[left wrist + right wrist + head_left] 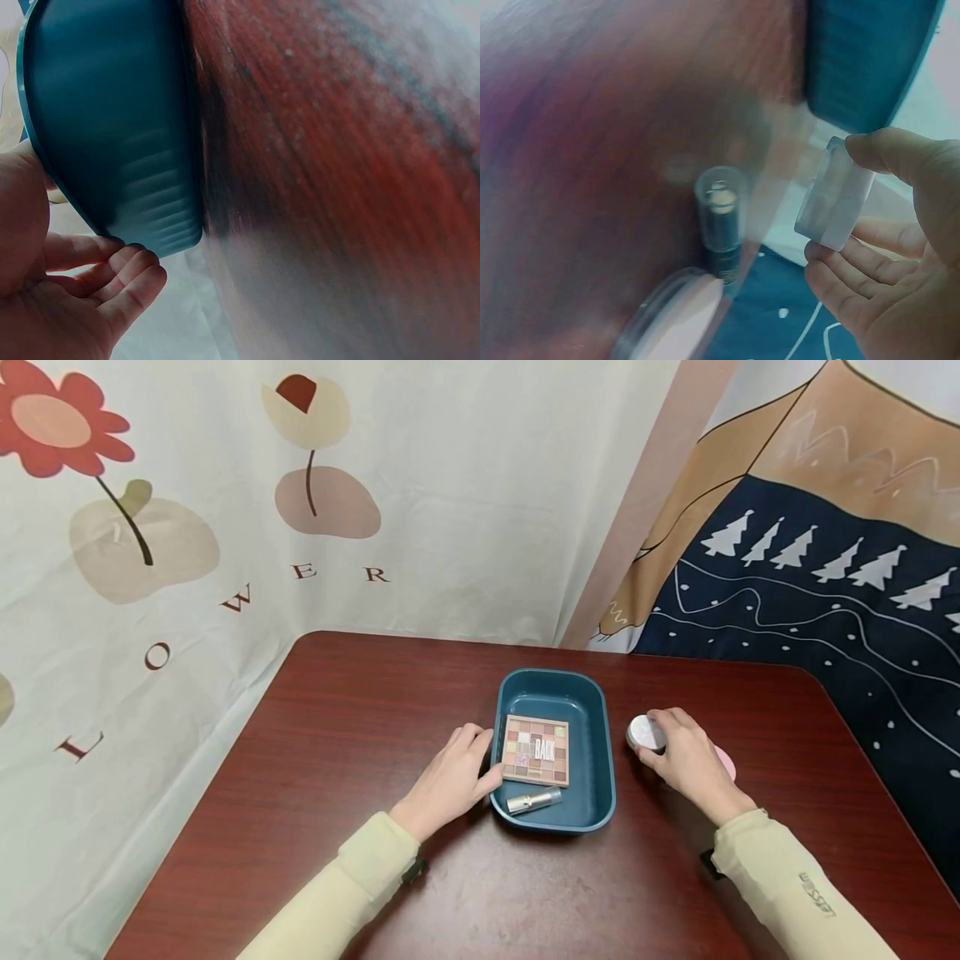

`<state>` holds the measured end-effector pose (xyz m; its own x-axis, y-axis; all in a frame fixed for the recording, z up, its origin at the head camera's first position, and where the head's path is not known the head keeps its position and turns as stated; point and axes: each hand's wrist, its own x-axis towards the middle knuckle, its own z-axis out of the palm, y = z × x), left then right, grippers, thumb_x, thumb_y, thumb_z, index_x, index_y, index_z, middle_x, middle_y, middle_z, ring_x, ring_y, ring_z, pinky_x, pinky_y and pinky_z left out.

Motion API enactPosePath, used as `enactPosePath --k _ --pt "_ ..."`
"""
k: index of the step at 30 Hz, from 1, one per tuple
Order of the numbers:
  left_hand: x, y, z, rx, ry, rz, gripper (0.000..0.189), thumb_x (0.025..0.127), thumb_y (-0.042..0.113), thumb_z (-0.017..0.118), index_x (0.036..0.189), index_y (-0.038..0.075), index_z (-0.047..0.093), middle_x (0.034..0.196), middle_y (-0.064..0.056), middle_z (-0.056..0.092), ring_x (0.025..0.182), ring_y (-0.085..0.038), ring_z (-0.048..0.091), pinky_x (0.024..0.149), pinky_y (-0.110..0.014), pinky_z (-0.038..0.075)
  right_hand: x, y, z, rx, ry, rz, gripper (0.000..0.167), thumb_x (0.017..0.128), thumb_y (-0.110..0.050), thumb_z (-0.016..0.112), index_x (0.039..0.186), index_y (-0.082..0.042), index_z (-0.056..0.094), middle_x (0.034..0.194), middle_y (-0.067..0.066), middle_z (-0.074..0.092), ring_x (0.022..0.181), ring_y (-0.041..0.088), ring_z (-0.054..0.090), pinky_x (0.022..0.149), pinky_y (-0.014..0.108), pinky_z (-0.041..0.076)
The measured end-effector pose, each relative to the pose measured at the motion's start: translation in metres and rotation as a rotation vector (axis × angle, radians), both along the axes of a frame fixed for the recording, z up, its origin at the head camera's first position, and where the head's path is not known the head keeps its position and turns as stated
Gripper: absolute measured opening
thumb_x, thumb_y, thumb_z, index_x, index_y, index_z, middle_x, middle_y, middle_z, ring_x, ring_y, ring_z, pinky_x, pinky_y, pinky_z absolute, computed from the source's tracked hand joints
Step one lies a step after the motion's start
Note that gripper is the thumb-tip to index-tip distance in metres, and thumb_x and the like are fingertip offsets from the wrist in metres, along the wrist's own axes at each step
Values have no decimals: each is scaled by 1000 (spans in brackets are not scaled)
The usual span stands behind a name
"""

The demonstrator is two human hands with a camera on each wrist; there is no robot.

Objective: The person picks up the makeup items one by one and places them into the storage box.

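My left hand [454, 774] holds the left rim of a teal plastic tub [592, 752]. In the left wrist view its thumb is at the rim and its curled fingers [139, 277] touch the outer wall. Inside the tub lie an eyeshadow palette [536, 750] marked "BACK" and a lipstick tube [534, 800] with a clear end. To the right of the tub, my right hand [686, 760] grips a small round cosmetic jar [642, 733] with a white top. The right wrist view has this jar [836, 195] between thumb and fingers, off the table.
Under the right hand, a pink round item [726, 763] is partly hidden. Close to that hand in the right wrist view stand a clear-capped tube [721, 214] and a pale round compact [675, 319]. The brown table [360, 718] meets printed curtains [465, 510] at its back.
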<state>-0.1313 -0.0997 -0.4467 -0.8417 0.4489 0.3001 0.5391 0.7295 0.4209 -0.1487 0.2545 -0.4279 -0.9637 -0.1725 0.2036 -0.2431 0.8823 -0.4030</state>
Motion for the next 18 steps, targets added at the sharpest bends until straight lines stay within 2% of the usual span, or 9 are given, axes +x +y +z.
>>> enactPosePath --k 8,18 --pt "1 1 1 -3 -19 1 41 98 27 66 128 -2 63 111 -10 58 102 -24 53 88 -36 53 6 -9 14 -18 37 38 52 84 -9 80 128 10 60 122 30 60 102 44 62 87 60 56" --pt "1 1 1 -4 -1 -1 40 98 25 66 127 -3 64 111 -11 58 102 -25 53 88 -36 53 12 -18 24 -38 80 71 52 82 -8 82 126 9 62 120 28 62 100 41 64 85 56 58"
